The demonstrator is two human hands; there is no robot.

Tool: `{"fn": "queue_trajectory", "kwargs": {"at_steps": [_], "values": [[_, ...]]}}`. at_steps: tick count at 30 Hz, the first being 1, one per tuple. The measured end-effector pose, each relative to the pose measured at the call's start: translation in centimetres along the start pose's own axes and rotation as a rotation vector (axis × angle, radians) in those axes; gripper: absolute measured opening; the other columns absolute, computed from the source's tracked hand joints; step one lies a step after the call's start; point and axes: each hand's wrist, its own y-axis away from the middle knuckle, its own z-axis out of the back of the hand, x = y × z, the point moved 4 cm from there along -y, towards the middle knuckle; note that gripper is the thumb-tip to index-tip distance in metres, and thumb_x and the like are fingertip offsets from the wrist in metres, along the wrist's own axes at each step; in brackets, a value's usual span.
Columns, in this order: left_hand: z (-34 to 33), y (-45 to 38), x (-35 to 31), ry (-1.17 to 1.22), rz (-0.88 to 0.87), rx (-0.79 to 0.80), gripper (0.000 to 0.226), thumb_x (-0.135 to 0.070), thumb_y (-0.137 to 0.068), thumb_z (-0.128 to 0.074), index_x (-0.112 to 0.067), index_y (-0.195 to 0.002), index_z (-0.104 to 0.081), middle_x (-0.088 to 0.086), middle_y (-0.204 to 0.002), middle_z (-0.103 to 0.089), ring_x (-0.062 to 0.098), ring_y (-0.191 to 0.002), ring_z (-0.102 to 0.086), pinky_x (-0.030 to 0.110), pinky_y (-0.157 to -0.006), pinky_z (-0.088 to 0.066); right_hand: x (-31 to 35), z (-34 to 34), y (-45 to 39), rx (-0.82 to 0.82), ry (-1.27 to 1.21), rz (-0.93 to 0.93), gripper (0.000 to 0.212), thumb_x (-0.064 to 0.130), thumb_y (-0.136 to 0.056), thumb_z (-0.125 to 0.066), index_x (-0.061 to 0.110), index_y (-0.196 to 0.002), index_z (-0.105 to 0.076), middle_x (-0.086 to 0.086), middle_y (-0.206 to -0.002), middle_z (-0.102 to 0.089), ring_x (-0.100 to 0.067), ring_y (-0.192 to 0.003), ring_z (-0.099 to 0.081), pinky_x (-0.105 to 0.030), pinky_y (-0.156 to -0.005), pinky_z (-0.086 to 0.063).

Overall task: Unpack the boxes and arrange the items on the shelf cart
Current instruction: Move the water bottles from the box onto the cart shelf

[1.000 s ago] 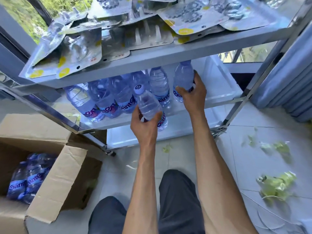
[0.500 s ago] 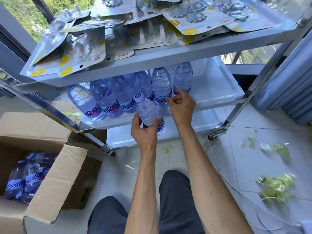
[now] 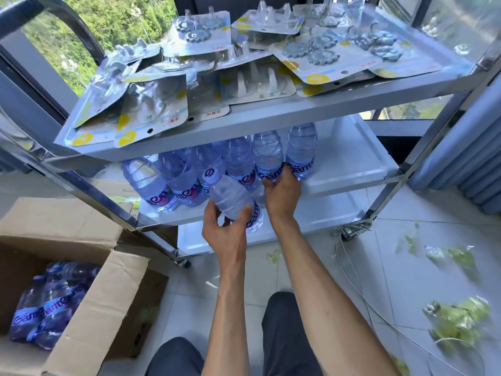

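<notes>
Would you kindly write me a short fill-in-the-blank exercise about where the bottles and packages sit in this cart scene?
1. The left hand grips a water bottle whose cap is ____ in colour.
2. The blister packs lie on the ____ shelf of the cart.
3. The standing bottles that the right hand touches are on the ____ shelf.
4. More bottles wait in the cardboard ____ on the floor.

Missing words: white; top; middle; box
</notes>
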Motion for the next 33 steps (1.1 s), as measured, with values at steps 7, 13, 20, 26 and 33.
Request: {"fn": "queue_trajectory", "kwargs": {"at_steps": [7, 13, 20, 26, 33], "values": [[0.2, -1.2, 0.1, -0.038, -0.039, 0.041, 0.047, -0.010, -0.073, -0.082, -0.016, -0.116, -0.067, -0.005, -0.105, -0.073, 0.012, -0.098, -0.068, 0.017, -0.075, -0.055, 0.4, -1.3, -1.3, 0.040, 0.079, 0.018, 0.033, 0.000, -0.088, -0.059, -0.003, -0.121, -0.054, -0.019, -0.114, -0.064, -0.033, -0.107, -0.060, -0.042, -0.090, -0.048], [0.7, -0.3, 2.2, -0.074, -0.001, 0.068, 0.052, -0.013, -0.069, -0.081, -0.018, -0.119, -0.066, -0.007, -0.101, -0.073, 0.012, -0.090, -0.070, 0.015, -0.075, -0.052, 0.2, -2.4, -2.2, 0.045, 0.111, 0.042, 0.045, 0.005, -0.092, -0.059, -0.001, -0.136, -0.048, -0.020, -0.123, -0.061, -0.033, -0.116, -0.057, -0.043, -0.096, -0.047], [1.1, -0.6, 3.0, -0.093, 0.022, 0.102, 0.052, -0.010, -0.071, -0.080, -0.018, -0.120, -0.065, -0.004, -0.105, -0.073, 0.014, -0.096, -0.070, 0.021, -0.083, -0.055, -0.3, -3.2, -3.4, 0.030, 0.163, 0.009, 0.053, 0.012, -0.097, -0.056, 0.007, -0.147, -0.039, -0.016, -0.129, -0.061, -0.031, -0.119, -0.058, -0.039, -0.099, -0.047], [1.7, -1.0, 3.0, -0.081, 0.030, 0.084, 0.053, -0.014, -0.070, -0.079, -0.016, -0.120, -0.065, -0.003, -0.107, -0.073, 0.013, -0.098, -0.069, 0.017, -0.082, -0.054, -0.5, -4.0, -5.4, 0.031, 0.235, -0.006, 0.054, 0.011, -0.095, -0.056, 0.011, -0.146, -0.039, -0.012, -0.132, -0.061, -0.032, -0.119, -0.058, -0.039, -0.095, -0.049], [1.7, -1.2, 3.0, -0.080, 0.051, 0.083, 0.057, -0.009, -0.070, -0.081, -0.012, -0.124, -0.063, 0.002, -0.110, -0.072, 0.016, -0.099, -0.069, 0.020, -0.082, -0.055, -0.2, -4.9, -6.3, 0.038, 0.179, -0.061, 0.050, 0.013, -0.096, -0.052, 0.013, -0.145, -0.041, -0.011, -0.127, -0.064, -0.030, -0.114, -0.062, -0.037, -0.091, -0.050]]}}
